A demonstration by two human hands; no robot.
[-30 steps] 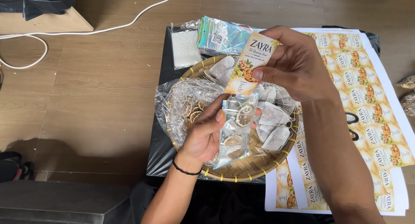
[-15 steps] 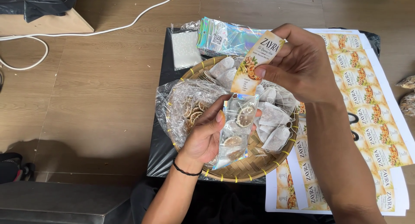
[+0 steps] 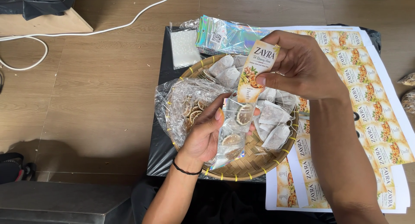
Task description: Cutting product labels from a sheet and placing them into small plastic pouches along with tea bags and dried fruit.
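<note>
Our left hand (image 3: 206,135) grips a clear pouch (image 3: 231,135) of dried fruit slices; our right hand (image 3: 302,64) pinches a label sticker (image 3: 256,70), now lowered to touch the pouch's top edge. Beneath lies a woven basket (image 3: 242,172) of tea bags (image 3: 272,113); label sheets (image 3: 371,98) spread rightward.

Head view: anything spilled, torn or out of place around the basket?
Nothing stands out. The left hand holds a clear pouch of dried slices, the right hand a label sticker; tea bags lie inside the woven basket.
</note>
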